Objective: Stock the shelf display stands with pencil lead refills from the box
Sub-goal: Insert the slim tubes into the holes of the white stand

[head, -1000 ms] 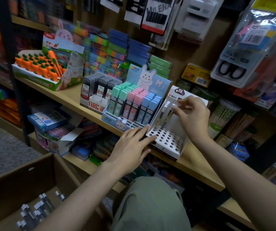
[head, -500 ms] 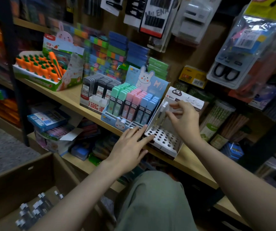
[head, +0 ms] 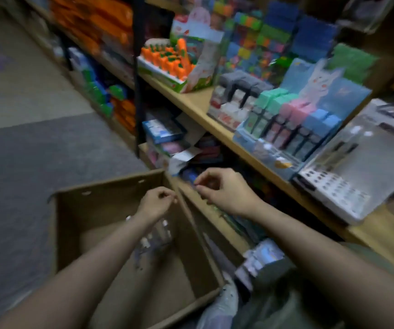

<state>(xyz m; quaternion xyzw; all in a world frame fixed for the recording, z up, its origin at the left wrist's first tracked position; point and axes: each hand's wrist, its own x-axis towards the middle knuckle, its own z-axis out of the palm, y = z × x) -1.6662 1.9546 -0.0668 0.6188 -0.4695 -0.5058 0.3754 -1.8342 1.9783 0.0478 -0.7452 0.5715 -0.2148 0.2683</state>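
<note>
The view is motion-blurred. A brown cardboard box (head: 72,233) stands on the floor at lower centre, with several clear pencil lead refill tubes (head: 153,241) lying inside. My left hand (head: 158,203) hovers over the box, fingers loosely curled, nothing visible in it. My right hand (head: 224,191) hangs just right of the box's far corner, fingers also loosely curled with nothing in them. The white display stand (head: 333,188) with rows of holes sits on the wooden shelf (head: 198,103) at right, with a few refill tubes (head: 343,148) standing at its back left.
Left of the white stand is a blue rabbit display (head: 298,124) of pastel lead cases, then a dark lead-case display (head: 236,98) and an orange carrot display (head: 167,60). A lower shelf (head: 215,222) of packets runs beside the box. Grey carpet (head: 36,150) lies to the left.
Both hands have left the white stand and dropped down-left to the cardboard box. The right hand has let go of the tubes, which stay in the stand. My view swung down and left.
</note>
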